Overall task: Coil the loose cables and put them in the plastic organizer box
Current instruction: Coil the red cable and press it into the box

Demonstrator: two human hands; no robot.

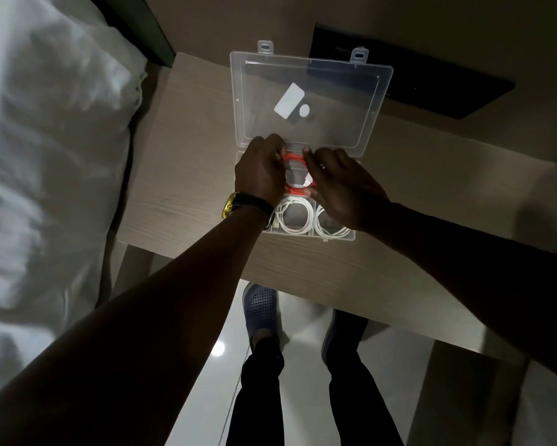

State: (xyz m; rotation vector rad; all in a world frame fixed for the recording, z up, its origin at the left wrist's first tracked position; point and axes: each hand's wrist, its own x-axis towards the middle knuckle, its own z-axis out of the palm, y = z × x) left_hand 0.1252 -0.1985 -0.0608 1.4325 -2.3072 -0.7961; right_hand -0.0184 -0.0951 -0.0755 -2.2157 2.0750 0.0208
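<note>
The left hand point(260, 170) and the right hand point(338, 185) are curled around the coiled orange cable point(294, 160) – probably pressing it into a far compartment of the organizer box point(351, 235), so it stays wound; two white cables point(294, 217) lie along the near edge.

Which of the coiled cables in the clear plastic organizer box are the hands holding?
The orange coiled cable, in a far compartment between both hands; the two white coils lie untouched nearer.

One head-worn camera looks steeply down, close over the table point(187, 194) and the floor point(206, 365) at its near edge.
</note>
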